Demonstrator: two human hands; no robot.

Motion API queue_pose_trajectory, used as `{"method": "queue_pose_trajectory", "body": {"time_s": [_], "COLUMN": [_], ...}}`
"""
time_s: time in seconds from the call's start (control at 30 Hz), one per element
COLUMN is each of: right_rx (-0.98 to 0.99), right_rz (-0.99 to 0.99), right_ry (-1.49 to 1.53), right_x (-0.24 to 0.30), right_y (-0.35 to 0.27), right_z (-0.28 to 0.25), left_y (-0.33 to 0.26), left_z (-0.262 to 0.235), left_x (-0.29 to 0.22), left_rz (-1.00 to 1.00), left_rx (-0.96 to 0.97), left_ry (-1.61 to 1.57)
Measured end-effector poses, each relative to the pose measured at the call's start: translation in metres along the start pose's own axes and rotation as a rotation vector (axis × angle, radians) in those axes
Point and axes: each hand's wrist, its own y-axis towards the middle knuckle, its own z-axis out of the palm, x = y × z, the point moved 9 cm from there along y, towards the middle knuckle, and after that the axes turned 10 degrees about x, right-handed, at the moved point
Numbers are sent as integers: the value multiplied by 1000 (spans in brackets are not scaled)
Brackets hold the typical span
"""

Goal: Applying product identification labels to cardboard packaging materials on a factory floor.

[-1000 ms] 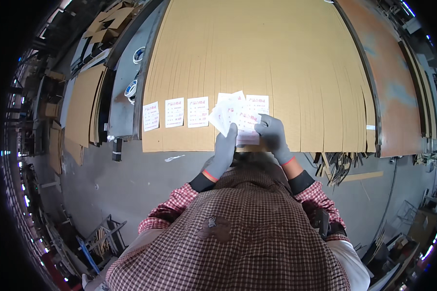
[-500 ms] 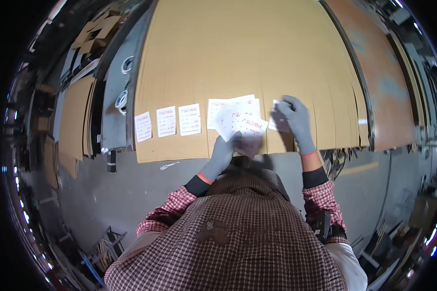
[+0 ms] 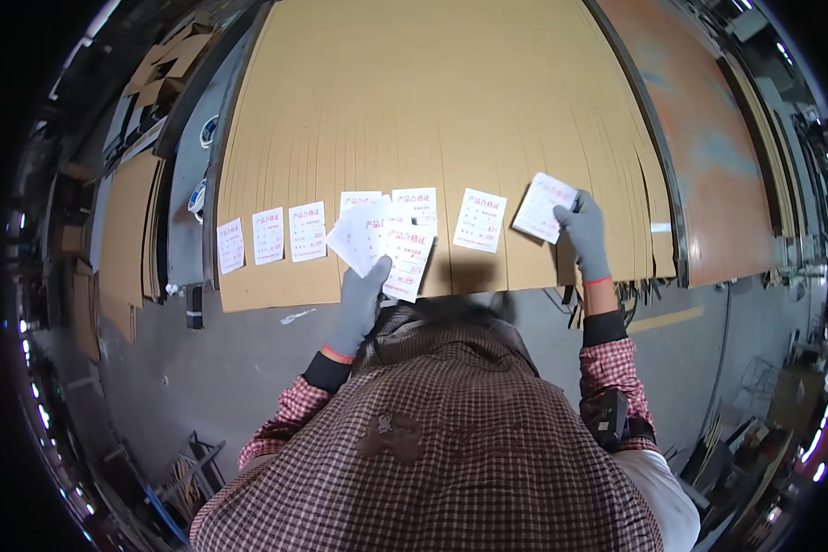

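Observation:
My gloved left hand (image 3: pixel 363 294) pinches a fan of white paper slips (image 3: pixel 407 262) with red print, thumb on top, over the near edge of the cardboard sheet (image 3: pixel 451 101). At the right, my gloved right hand (image 3: pixel 582 235) grips another printed slip (image 3: pixel 541 204) by its right edge; whether a single sheet is in it I cannot tell. A single slip (image 3: pixel 479 221) lies flat between my hands. Further slips lie in a row to the left, among them an end slip (image 3: pixel 231 245). The fan partly covers a slip (image 3: pixel 414 201) behind it.
The cardboard has many cut lines along its near part. To the left are tape rolls (image 3: pixel 199 198) on a grey surface and folded cardboard (image 3: pixel 124 225). A rusty metal plate (image 3: pixel 708 147) runs along the right side. A white scrap (image 3: pixel 297 316) lies on the floor.
My right hand has moved right and now shows a slip in its grip. The slip that lay under it is uncovered. The view has shifted, so the row appears further left.

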Motion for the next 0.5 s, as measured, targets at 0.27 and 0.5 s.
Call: {"method": "queue_pose_trajectory", "body": {"time_s": [0.27, 0.5], "right_rx": [-141, 542], "right_rz": [-461, -183], "right_ry": [-837, 63], "right_x": [60, 16], "right_y": [-6, -23], "right_z": [11, 40], "left_y": [18, 23], "left_z": [80, 156], "left_x": [20, 63], "left_rz": [89, 73], "left_rx": [-138, -171], "left_ry": [-70, -50]}}
